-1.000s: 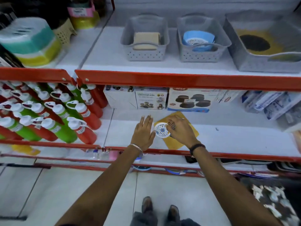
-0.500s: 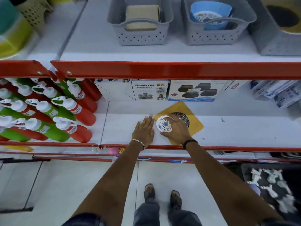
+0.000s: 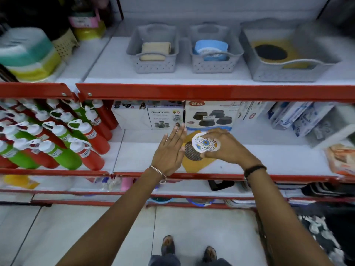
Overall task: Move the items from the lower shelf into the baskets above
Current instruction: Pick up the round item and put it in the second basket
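Pickup is the step in hand: right hand (image 3: 226,148) grips the floral disc (image 3: 206,144) just above the yellow mat (image 3: 194,164), left hand (image 3: 171,150) flat and empty beside it, and next, likely, comes a lift to the middle basket (image 3: 213,63) holding similar discs.

Right hand (image 3: 228,148) gripping floral disc (image 3: 206,144), left hand (image 3: 171,152) flat, 3 grey baskets (image 3: 153,64) above
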